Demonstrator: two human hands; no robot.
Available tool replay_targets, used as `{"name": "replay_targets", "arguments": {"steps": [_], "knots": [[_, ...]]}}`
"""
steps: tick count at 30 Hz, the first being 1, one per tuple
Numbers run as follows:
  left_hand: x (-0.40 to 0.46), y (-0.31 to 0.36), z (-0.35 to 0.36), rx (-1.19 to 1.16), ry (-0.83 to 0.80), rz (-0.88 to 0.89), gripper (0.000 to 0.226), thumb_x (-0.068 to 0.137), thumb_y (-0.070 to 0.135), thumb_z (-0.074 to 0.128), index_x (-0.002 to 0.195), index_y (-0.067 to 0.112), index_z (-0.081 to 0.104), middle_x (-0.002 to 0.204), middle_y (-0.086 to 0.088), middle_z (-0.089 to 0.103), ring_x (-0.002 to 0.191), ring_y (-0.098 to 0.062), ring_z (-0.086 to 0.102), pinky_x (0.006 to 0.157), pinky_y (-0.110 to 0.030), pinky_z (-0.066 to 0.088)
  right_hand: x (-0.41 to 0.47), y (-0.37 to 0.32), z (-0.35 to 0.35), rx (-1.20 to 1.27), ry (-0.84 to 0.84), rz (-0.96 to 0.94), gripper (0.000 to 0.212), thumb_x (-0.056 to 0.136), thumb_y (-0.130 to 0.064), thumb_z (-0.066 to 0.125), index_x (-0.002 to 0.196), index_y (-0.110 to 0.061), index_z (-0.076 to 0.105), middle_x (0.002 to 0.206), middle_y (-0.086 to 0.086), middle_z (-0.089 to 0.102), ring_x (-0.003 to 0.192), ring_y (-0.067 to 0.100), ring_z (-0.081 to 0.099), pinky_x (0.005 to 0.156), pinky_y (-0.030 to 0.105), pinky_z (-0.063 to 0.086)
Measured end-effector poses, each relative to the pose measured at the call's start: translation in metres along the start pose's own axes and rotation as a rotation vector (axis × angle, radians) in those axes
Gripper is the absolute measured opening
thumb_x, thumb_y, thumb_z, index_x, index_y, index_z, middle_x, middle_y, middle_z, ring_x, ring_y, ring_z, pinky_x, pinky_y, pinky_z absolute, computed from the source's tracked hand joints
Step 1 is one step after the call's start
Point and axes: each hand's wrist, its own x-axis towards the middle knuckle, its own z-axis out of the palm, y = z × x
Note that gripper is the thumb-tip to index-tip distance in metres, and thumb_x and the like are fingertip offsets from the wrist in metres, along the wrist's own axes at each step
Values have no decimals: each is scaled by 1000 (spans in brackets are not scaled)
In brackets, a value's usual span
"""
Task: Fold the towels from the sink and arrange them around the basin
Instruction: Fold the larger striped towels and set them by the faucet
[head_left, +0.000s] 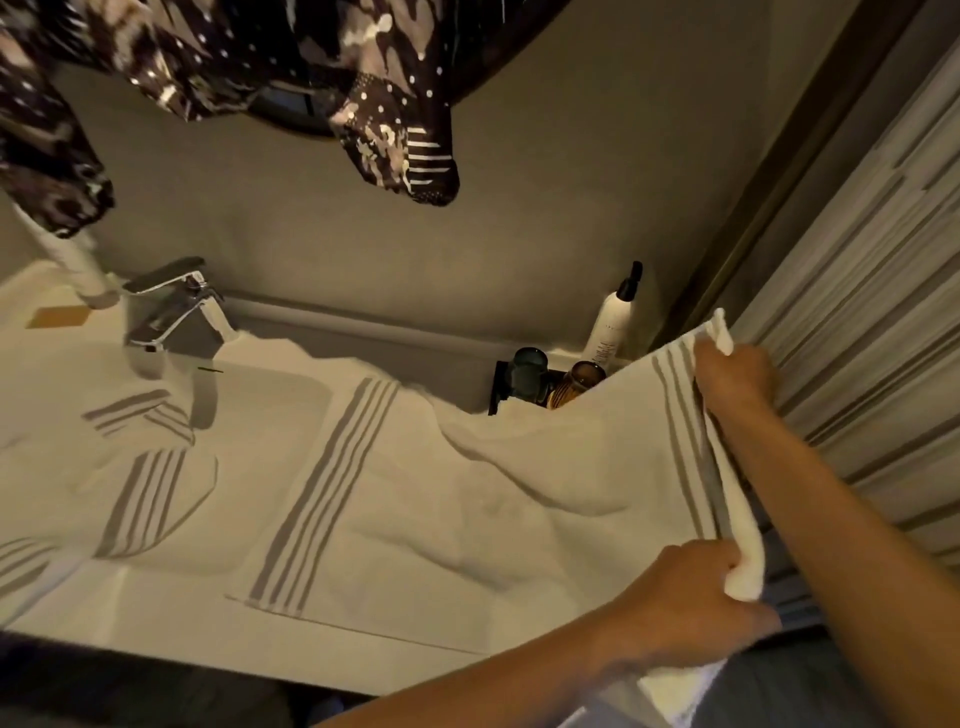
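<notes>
Nearest, left hand pinching the striped towel at its near right corner; beyond, right hand gripping the far right corner, short edge raised taut, probably for folding leftward. Rest of towel draped over the vanity top right of the basin, another towel lying inside. Farther: faucet, jars, pump bottle at the far right corner, grey wall.

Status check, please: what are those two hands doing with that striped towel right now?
Left hand and right hand each grip the striped towel edge. Towel spread over counter. More towels in the basin.
</notes>
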Motion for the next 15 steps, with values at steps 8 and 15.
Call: {"name": "replay_targets", "arguments": {"steps": [8, 15], "knots": [[15, -30, 11, -22, -78, -185, 39, 84, 29, 59, 116, 6, 59, 123, -17, 59, 113, -35, 55, 79, -34, 43, -8, 6, 8, -471, -112, -229, 25, 98, -20, 54, 110, 0, 63, 92, 15, 62, 76, 29, 59, 62, 34, 45], [9, -31, 13, -197, 210, -5, 28, 93, 51, 48, 77, 28, 50, 66, 10, 52, 65, -10, 51, 66, -30, 38, -10, 11, 14, -635, -176, -223, 31, 98, -33, 50, 102, -6, 65, 85, 9, 61, 74, 26, 62, 67, 37, 54]]}}
